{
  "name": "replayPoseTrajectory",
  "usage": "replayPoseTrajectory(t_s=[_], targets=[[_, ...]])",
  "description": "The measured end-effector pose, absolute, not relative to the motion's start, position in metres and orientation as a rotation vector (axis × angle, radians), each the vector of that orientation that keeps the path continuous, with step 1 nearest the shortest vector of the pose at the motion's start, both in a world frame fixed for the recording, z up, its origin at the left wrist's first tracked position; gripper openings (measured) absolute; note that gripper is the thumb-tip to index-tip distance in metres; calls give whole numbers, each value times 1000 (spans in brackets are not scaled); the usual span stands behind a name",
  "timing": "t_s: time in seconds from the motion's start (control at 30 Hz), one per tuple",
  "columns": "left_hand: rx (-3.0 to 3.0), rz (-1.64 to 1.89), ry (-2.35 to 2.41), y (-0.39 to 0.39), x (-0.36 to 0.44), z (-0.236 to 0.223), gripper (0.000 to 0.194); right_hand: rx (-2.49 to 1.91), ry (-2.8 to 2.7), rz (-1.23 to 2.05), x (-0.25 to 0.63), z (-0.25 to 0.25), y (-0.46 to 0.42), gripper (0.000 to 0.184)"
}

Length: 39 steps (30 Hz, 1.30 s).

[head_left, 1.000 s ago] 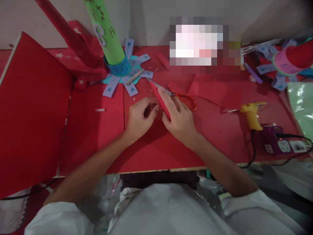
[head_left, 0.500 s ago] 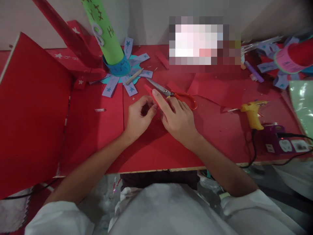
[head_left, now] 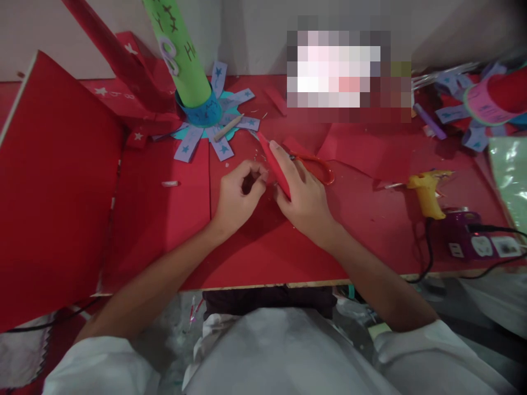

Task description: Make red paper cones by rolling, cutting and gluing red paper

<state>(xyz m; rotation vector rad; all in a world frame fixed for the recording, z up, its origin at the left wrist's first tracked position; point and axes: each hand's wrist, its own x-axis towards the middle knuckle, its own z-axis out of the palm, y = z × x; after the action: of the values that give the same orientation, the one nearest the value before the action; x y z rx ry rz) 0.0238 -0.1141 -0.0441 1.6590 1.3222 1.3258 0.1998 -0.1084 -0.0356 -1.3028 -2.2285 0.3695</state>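
Observation:
My left hand [head_left: 237, 195] is curled, its thumb and fingers pinching the near end of a narrow red paper strip [head_left: 275, 165]. My right hand [head_left: 302, 195] lies along the same strip, its fingers stretched out and pressing it from the right. Both hands rest on the red table [head_left: 263, 247] at its middle. Scissors with orange handles [head_left: 316, 163] lie just behind my right hand, their blades mostly hidden by the strip and my fingers.
A green tube [head_left: 181, 55] stands on a blue base with lilac star strips at the back. A large red board [head_left: 53, 181] stands at the left. A yellow glue gun [head_left: 426, 189] and a purple power strip [head_left: 473, 241] lie at the right. Red paper sheets [head_left: 370, 148] lie behind.
The red strip lay flatter half a second ago and now stands tilted up again between my hands. My right fingers have shifted along it. The scissor blades are covered again.

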Motion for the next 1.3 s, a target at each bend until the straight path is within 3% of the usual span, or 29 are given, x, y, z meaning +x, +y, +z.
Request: replayPoseTrajectory(t_s=[0.43, 1.3], targets=[[1696, 1327, 1327, -116, 24, -44, 5, -1294, -2263, 334, 199, -35, -112, 74], [1727, 1337, 1328, -115, 25, -44, 13, -1233, -2288, 259, 199, -41, -112, 76]])
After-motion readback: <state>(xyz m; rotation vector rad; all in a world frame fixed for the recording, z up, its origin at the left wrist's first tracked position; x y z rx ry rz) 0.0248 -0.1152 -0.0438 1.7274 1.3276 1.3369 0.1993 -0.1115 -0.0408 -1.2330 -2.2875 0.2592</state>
